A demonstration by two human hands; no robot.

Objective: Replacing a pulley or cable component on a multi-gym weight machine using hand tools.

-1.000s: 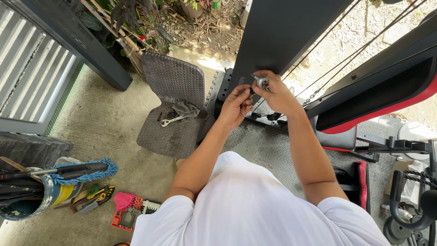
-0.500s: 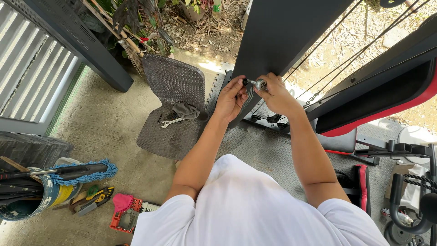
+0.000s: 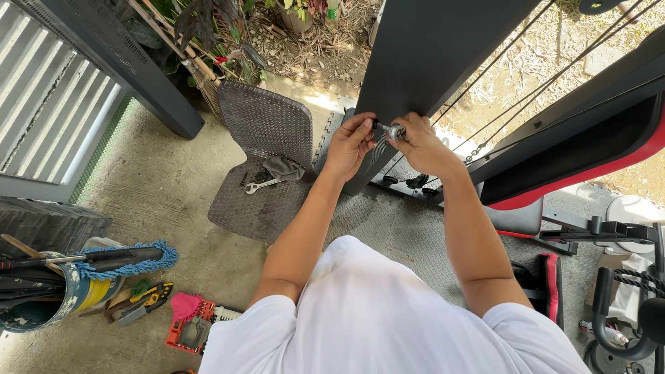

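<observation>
Hands [image 3: 388,142] slightly higher, perhaps gripping ratchet [image 3: 396,130]

A bare concrete floor [image 3: 159,201] carries a scatter of gear. Near its far edge lies a dark woven chair seat [image 3: 260,173], and on the seat rest a silver wrench [image 3: 262,185] and a grey cloth [image 3: 282,167]. Beside the seat, a grey textured mat [image 3: 409,235] covers the floor toward the right edge, with small black weight plates [image 3: 415,181] lying on it. At the near left corner stand a bucket [image 3: 48,298] with a blue mop head [image 3: 125,257] across it, yellow-handled pliers [image 3: 149,299], a pink rag [image 3: 185,305] and a red tool tray [image 3: 190,332].
</observation>
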